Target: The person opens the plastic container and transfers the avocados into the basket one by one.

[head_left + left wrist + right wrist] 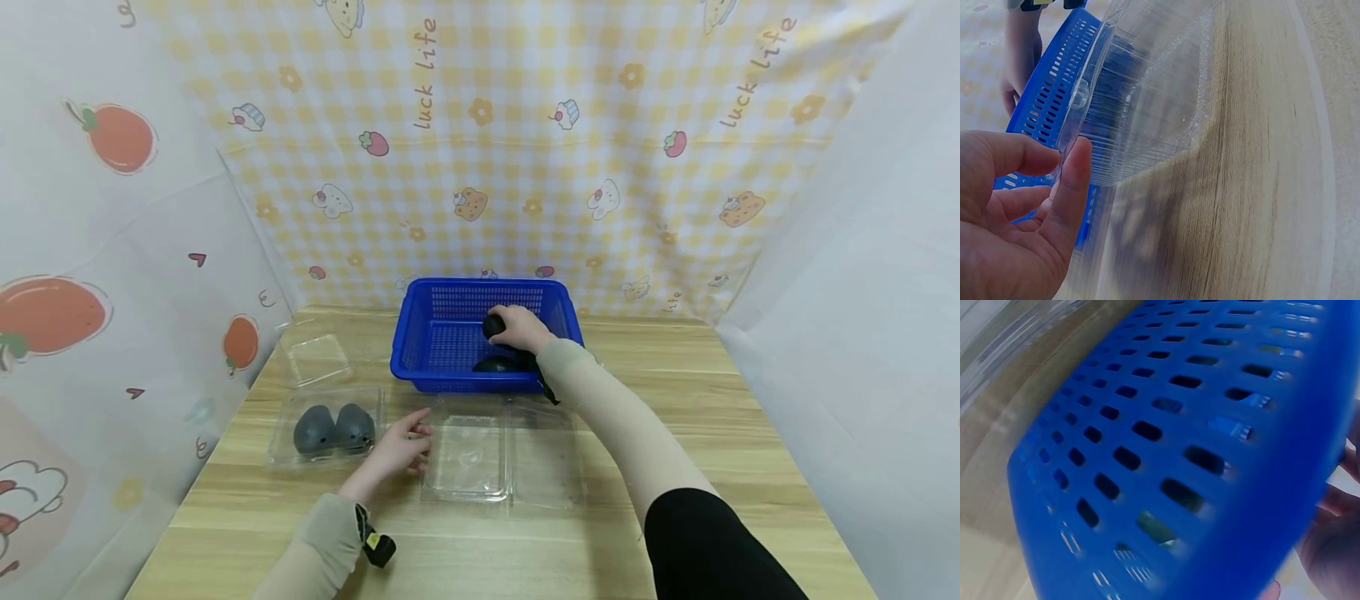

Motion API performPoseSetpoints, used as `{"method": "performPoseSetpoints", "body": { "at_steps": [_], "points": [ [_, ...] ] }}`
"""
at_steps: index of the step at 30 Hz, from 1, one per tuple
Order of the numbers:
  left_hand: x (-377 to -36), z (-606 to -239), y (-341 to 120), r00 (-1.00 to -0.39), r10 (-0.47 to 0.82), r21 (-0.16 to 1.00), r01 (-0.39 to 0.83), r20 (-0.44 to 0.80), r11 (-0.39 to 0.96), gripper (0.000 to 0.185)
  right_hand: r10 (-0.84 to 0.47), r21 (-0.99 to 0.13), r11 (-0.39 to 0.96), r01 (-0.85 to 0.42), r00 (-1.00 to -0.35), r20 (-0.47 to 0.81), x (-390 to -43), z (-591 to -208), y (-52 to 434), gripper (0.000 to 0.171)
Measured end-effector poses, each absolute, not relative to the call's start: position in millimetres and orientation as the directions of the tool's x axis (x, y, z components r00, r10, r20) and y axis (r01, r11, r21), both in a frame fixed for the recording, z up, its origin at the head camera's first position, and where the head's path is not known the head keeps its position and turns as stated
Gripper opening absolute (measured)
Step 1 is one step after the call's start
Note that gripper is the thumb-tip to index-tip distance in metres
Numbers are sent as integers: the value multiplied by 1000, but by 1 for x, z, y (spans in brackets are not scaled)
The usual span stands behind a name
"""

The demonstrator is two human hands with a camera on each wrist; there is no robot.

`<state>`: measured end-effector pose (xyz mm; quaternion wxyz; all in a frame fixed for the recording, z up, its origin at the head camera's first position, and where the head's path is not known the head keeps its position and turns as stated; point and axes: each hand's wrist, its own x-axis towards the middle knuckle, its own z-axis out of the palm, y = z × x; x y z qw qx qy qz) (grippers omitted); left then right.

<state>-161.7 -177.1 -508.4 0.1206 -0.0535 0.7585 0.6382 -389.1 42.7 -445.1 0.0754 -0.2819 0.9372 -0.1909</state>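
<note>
A: Right hand (522, 327)?
B: Inside blue basket (420, 367), fingers curled round a dark round obj (492, 325).
A: Left hand (401, 446)?
B: Fingers loose & apart, tips touching the open clear clamshell (468, 458) just in front of the basket.

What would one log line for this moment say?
right hand: grips dark ball in basket | left hand: touches open clear box edge | other box: two grey balls
</note>
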Motion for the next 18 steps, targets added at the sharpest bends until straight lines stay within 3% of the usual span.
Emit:
{"method": "performPoseSetpoints", "body": {
  "at_steps": [18],
  "points": [
    [-162,-510,-178,-972,82,961,-204,-222,187,65,-544,-403,777,-484,-838,-42,-395,-460,43,60]
  ]
}}
